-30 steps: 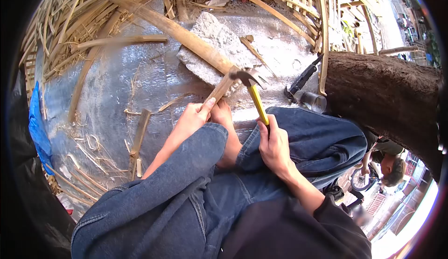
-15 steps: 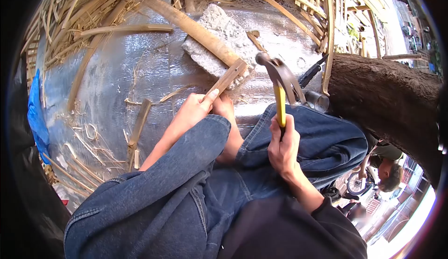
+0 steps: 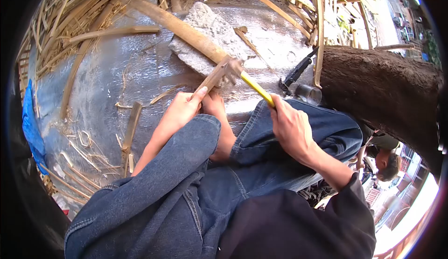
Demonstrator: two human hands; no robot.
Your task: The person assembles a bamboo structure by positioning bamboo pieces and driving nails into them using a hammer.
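My left hand [image 3: 179, 113] is closed on the near end of a short wooden strip [image 3: 211, 79], thumb along its top. The strip's far end meets a long bamboo slat [image 3: 175, 26], both lying over a rough concrete chunk [image 3: 205, 21]. My right hand [image 3: 293, 126] grips the lower handle of a claw hammer [image 3: 254, 85] with a yellow shaft. Its blurred head is down over the spot where strip and slat meet; whether it touches cannot be told. A bare foot [image 3: 214, 107] is beside my left hand.
A black-handled tool [image 3: 296, 74] and a clear glass [image 3: 308, 94] are on the silvery sheet by a thick tree trunk [image 3: 373, 81]. Bamboo strips [image 3: 70, 23] pile up at far left. A blue plastic sheet [image 3: 32, 123] hangs left. Another person [image 3: 385, 156] is at right.
My right hand has swung the hammer from raised upright down and left, onto the strip's far end. My left hand keeps its hold on the strip. The whole view has shifted slightly.
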